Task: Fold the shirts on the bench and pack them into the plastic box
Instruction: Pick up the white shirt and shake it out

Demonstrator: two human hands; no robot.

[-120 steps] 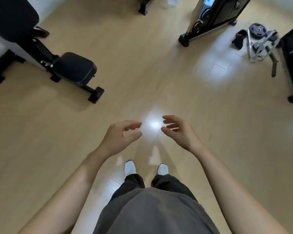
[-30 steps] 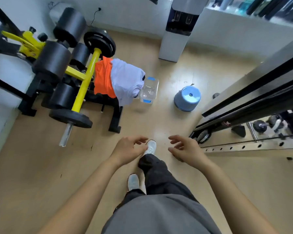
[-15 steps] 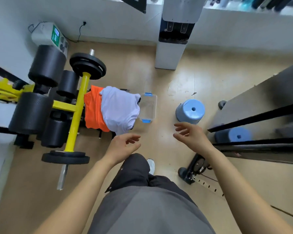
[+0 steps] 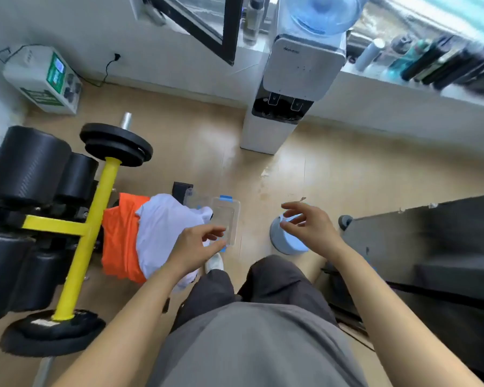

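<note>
Closer ahead than before, shirts (image 4: 162,233) hide the bench; left hand (image 4: 192,251), overlapping the plastic box (image 4: 227,216), and right hand (image 4: 310,227) are loosely curled, empty.

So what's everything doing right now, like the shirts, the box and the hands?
orange shirt: unfolded, hanging down.
white shirt: unfolded, crumpled, lying partly over the orange shirt.
plastic box: beside the shirts, no shirt inside; lid hard to tell.
left hand: open, holding nothing.
right hand: open, holding nothing.
water bottle: upside down on the dispenser.
</note>
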